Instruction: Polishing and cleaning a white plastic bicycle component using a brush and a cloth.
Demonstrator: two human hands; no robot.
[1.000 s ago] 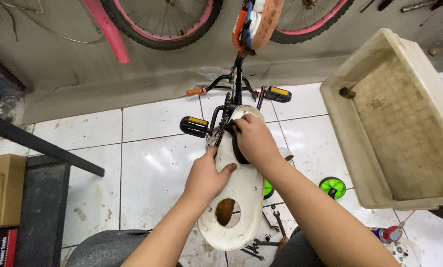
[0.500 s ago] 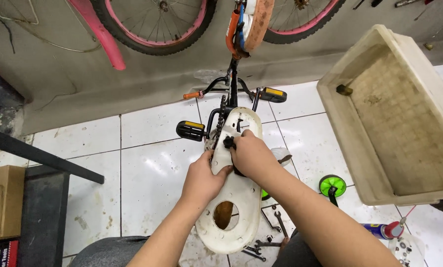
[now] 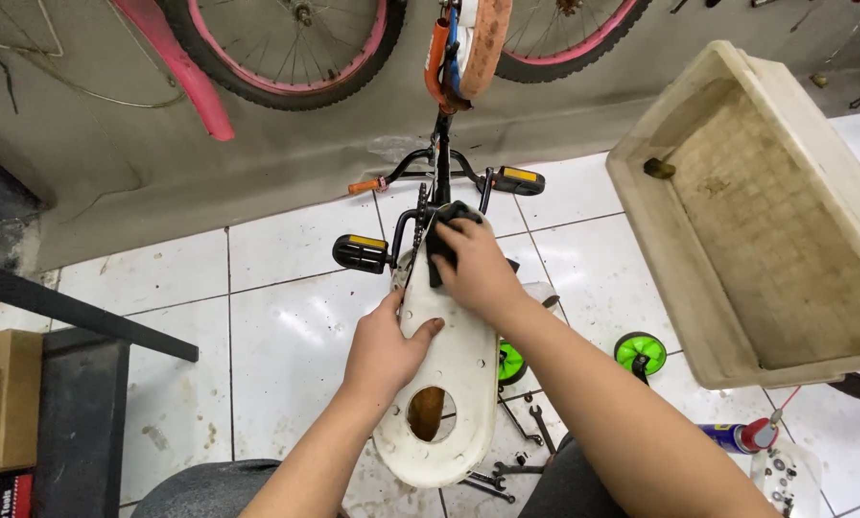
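A dirty cream plastic tub (image 3: 765,221) fills the right side, raised above the white tiled floor (image 3: 286,326), and pink-rimmed bicycle wheels (image 3: 286,38) hang at the far wall. In the middle stands a small upturned bicycle, and over its drive lies a long white chain guard (image 3: 454,379) with a round hole near its near end. The left hand (image 3: 384,347) grasps the guard's left edge, thumb laid across its face. The right hand (image 3: 476,269) presses a dark cloth (image 3: 441,247) against the guard's far end, fingers curled over it, just beside the black pedals (image 3: 361,253). To wipe well here, the left hand probably ought to brace the guard firmly while the right keeps the cloth flat and clear of the chainring teeth. Green training wheels (image 3: 639,353) and spanners (image 3: 535,427) lie on the tiles to the right.
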